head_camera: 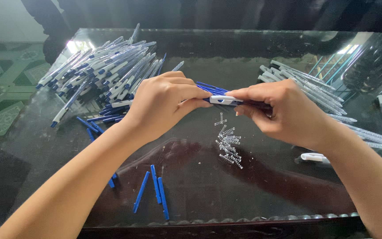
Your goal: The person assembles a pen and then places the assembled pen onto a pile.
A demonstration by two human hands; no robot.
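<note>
On the dark glass-topped bench [288,53], a pile of finished pens [102,73] lies beyond the left hand [162,104], whose fingers, with the right hand [284,110], pinch one pen [224,100] mid-assembly; springs [228,144] below and barrels [306,84] beyond the right fingers remain unassembled.

On the glass table [191,194], a heap of assembled pens [102,73] lies far left; clear pen barrels [306,86] lie far right. Small springs [228,144] sit at the centre, below both hands [169,104] [284,110] meeting around a pen [224,100]. Loose pen clips [155,188] lie nearer, left of the springs.
</note>
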